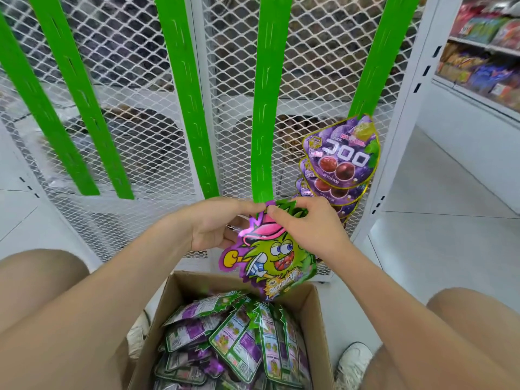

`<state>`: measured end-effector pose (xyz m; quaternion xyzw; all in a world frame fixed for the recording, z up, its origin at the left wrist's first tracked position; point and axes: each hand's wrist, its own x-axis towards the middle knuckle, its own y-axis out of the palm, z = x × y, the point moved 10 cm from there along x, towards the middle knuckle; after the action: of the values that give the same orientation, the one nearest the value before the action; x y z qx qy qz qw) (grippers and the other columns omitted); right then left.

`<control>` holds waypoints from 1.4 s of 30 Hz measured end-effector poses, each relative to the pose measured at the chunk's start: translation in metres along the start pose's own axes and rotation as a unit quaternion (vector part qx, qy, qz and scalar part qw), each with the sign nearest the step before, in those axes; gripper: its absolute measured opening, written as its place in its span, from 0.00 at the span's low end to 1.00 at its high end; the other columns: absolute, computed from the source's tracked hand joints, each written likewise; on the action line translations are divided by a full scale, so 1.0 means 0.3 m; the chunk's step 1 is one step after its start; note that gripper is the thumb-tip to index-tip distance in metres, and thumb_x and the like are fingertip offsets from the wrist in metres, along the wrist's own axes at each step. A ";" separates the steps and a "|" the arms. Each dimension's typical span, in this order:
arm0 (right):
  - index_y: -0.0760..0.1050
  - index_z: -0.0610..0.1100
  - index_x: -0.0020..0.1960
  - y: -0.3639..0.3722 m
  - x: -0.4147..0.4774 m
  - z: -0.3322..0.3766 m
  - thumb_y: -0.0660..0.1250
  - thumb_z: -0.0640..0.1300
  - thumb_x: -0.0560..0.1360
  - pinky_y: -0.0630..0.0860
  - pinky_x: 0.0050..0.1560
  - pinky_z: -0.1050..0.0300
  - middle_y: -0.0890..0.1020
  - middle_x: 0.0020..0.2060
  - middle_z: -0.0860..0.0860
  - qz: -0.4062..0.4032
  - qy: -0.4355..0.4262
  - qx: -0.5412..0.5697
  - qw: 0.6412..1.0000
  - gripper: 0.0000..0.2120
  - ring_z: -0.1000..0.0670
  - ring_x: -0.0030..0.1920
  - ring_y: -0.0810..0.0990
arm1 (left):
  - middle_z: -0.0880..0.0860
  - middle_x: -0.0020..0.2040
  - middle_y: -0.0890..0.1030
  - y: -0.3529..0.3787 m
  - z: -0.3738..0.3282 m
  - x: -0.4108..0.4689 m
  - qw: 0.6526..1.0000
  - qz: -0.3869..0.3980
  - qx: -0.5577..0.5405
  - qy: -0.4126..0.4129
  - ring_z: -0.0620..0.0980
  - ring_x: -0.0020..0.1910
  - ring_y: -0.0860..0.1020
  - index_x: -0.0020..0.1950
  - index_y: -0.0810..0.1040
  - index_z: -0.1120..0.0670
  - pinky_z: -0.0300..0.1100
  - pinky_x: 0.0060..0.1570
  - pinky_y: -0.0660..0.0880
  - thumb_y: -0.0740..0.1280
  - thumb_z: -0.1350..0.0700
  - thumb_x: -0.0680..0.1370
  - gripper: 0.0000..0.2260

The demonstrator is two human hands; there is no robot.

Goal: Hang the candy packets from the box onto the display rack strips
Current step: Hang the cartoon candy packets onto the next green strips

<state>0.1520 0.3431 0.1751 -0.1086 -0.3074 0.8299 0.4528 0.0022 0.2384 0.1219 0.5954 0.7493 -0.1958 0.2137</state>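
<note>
Candy packet (271, 257) top pinched between both hands' fingers (277, 213).

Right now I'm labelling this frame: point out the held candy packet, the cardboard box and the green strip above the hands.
held candy packet (278, 254), head view, cartoon face.
cardboard box (318, 319), head view, right wall.
green strip (266, 122), head view, its middle.

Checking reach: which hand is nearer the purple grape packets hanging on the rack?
Right. The right hand pinches the held packet just below-left of the grape packets; the left hand is farther left.
</note>
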 end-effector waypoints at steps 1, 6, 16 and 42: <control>0.85 0.50 0.39 0.001 0.000 -0.003 0.73 0.64 0.74 0.72 0.33 0.61 0.81 0.28 0.52 -0.002 0.001 0.001 1.000 0.18 0.55 0.28 0.76 | 0.57 0.54 0.82 0.007 -0.004 -0.005 1.000 0.003 0.006 0.006 0.58 0.49 0.81 0.63 0.84 0.58 0.54 0.59 0.80 0.74 0.43 0.79 0.21; 0.84 0.46 0.42 0.038 0.003 -0.046 0.73 0.68 0.69 0.81 0.43 0.47 0.84 0.31 0.51 0.022 0.047 0.045 0.998 0.24 0.50 0.36 0.84 | 0.58 0.53 0.86 0.027 -0.027 -0.018 0.999 0.024 -0.005 0.039 0.51 0.44 0.84 0.63 0.84 0.62 0.48 0.54 0.84 0.70 0.50 0.83 0.17; 0.79 0.37 0.43 0.070 -0.020 -0.048 0.73 0.60 0.76 0.68 0.35 0.54 0.74 0.28 0.51 0.108 0.031 -0.039 0.993 0.24 0.51 0.30 0.72 | 0.55 0.48 0.86 -0.006 -0.030 -0.004 0.998 -0.013 0.009 0.064 0.52 0.40 0.86 0.58 0.83 0.57 0.47 0.47 0.85 0.71 0.52 0.82 0.10; 0.76 0.37 0.36 0.005 -0.048 0.019 0.71 0.51 0.77 0.66 0.31 0.58 0.76 0.27 0.42 -0.024 -0.009 -0.071 0.997 0.19 0.48 0.29 0.71 | 0.58 0.51 0.89 -0.008 -0.016 0.021 0.991 -0.092 -0.056 0.079 0.57 0.55 0.87 0.59 0.82 0.62 0.55 0.62 0.82 0.76 0.43 0.77 0.24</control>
<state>0.1566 0.3285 0.1773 -0.1253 -0.3723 0.7959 0.4608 -0.0018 0.2455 0.1225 0.5244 0.8253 -0.1253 0.1681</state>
